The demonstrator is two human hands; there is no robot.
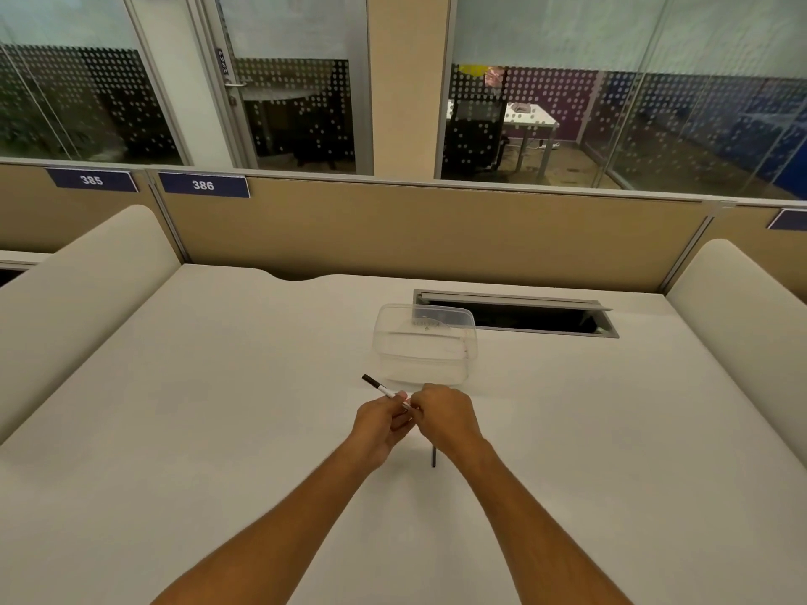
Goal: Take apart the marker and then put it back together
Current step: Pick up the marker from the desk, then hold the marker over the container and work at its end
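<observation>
Two bare forearms reach forward from the bottom edge over the white table (218, 386), meeting near its middle. Just below the right wrist a thin dark stick (433, 457) shows against the tabletop; what it is cannot be told. The left hand (381, 423) is curled closed around the marker (384, 389), whose white barrel and black end stick out up and to the left beyond the fingers, raised above the table. The right hand (443, 419) is closed too, its fingers pinched at the marker's near end, touching the left hand. Just beyond the hands sits a clear plastic container (424, 344). Behind it, a dark cable slot (524, 316) is cut into the table, before the tan partition (393, 229).
</observation>
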